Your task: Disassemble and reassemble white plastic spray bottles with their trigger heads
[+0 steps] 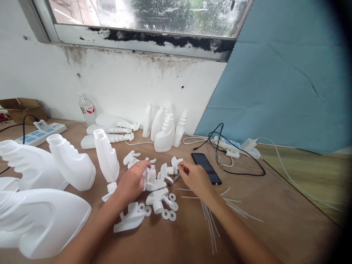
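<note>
My left hand has its fingers closed on a white trigger sprayer head, partly hidden by the fingers. Thumb and fingertips pressed together, my right hand is beside another white sprayer head; whatever it pinches is too small to make out. Several more white sprayer heads lie between and in front of the hands, one of them nearest me. White ring washers are scattered close by. Thin white dip tubes are spread under my right forearm. A small grey marker-like stick lies between the hands.
White bottles stand at left, some lying flat, and more stand against the wall. A phone, black cable and power strip are at right. A clear bottle, another strip and a cardboard box sit back left.
</note>
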Demonstrator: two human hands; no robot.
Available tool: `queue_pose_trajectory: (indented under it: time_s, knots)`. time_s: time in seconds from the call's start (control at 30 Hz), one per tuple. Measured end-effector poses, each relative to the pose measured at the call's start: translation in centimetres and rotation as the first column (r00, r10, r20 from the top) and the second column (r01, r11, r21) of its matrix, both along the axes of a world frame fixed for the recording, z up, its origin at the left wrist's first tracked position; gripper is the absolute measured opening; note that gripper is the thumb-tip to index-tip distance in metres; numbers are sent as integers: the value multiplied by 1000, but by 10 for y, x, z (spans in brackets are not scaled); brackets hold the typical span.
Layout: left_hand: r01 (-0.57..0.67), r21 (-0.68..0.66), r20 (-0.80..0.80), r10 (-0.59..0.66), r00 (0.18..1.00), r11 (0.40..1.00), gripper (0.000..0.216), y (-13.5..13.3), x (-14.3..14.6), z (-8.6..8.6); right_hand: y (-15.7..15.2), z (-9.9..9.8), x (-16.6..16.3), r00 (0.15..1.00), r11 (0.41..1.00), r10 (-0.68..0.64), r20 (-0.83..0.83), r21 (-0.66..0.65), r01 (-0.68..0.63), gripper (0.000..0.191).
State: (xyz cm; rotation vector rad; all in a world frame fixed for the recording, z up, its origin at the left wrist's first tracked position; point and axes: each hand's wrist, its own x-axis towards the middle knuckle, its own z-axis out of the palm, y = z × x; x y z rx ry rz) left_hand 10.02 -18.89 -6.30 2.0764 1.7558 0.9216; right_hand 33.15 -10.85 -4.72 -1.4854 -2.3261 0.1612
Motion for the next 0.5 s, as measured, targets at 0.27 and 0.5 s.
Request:
queue_pose_trajectory:
  time_s: [0.27,0.5]
  knots:
    - [-172,51,46,170,984,984,28,60,-6,7,4,24,35,983,988,-15,-185,146,43,25]
    - [-98,176,43,92,995,979,23,-14,18,47,-11,42,29,901,995,95,-424,59,-77,17]
